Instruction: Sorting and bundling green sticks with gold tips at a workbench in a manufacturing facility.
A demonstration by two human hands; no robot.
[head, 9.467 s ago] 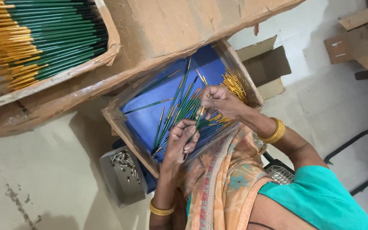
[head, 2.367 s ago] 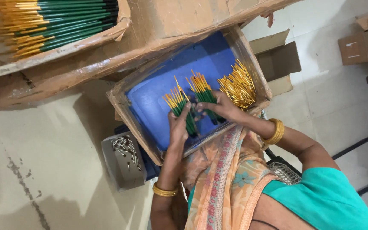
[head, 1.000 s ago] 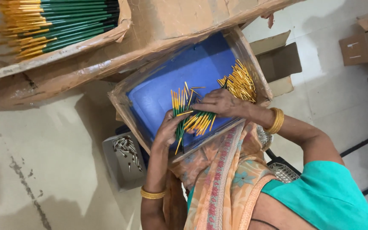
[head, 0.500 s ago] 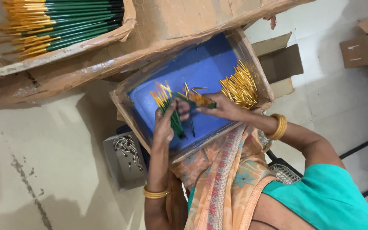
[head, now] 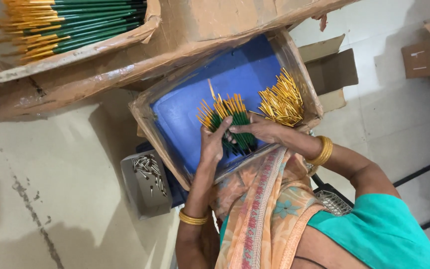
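A bundle of green sticks with golden ends [head: 232,119] stands with its tips fanned upward in a blue-lined cardboard tray [head: 185,112]. Both my hands are closed around it. My left hand [head: 214,144] grips its left side, fingers pressed against the sticks. My right hand [head: 260,130] holds its right side and lower part. A separate pile of golden-ended sticks [head: 280,99] lies in the tray's right corner, just above my right wrist.
A large cardboard box [head: 100,45] at the top left holds several long green sticks with golden ends [head: 70,22]. A small grey box of metal pieces [head: 148,182] sits on the floor by my left forearm. Brown cartons [head: 332,69] stand to the right.
Sticks that lay loose across the tray have been gathered into one bundle. In the last half second the bundle has shifted right and its tips have turned upward, between both hands.
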